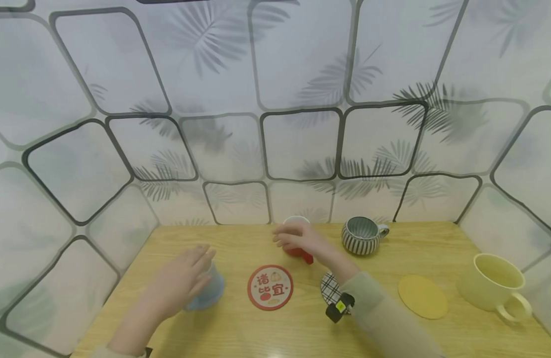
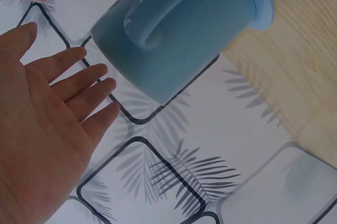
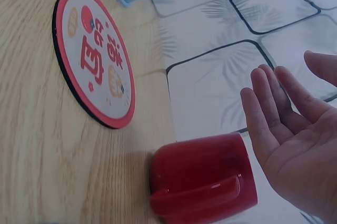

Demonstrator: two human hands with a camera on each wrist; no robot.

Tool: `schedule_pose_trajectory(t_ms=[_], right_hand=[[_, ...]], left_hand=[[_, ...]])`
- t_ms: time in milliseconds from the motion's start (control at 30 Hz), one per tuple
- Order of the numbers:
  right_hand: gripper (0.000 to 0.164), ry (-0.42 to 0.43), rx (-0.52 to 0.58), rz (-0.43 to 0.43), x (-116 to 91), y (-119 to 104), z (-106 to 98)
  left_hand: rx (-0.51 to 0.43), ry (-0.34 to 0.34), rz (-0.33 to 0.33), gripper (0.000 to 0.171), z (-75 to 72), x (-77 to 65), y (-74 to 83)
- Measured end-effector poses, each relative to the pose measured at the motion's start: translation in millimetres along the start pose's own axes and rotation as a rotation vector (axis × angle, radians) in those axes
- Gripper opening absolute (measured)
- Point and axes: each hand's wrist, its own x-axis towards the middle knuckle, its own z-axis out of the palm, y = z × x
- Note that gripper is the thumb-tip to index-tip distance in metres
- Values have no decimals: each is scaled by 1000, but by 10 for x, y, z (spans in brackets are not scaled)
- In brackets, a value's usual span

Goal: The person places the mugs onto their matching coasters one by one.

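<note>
A blue mug (image 2: 179,29) with a wide base stands upright on the table's left side. Over it hovers my left hand (image 1: 179,281), fingers extended; the left wrist view shows the palm (image 2: 47,129) apart from the mug. My right hand (image 1: 304,238) is held above a red mug (image 3: 205,182) at the back, with loosely bent fingers and a gap to the rim. Neither hand holds anything. Between the two mugs lies a round coaster (image 1: 270,287) with a red rim and Chinese characters. A plaid coaster (image 1: 330,288) lies partly hidden under my right forearm.
A striped mug (image 1: 361,236) stands at the back, right of the red one. Farther right are a yellow round coaster (image 1: 422,297) and a large pale yellow mug (image 1: 492,282). Patterned cloth walls (image 1: 302,144) enclose the wooden table (image 1: 239,338) at the back and sides.
</note>
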Motion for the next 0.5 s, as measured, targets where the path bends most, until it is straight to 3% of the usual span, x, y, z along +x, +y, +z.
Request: schedule_pose_trajectory(t_ms=[333,500], right_hand=[[37,31,39,47,-119,18,-164],[38,42,34,38,-182,33,-250]], left_hand=[[17,-7,35,56,45,98,120],[41,24,86,54,99,145,159]])
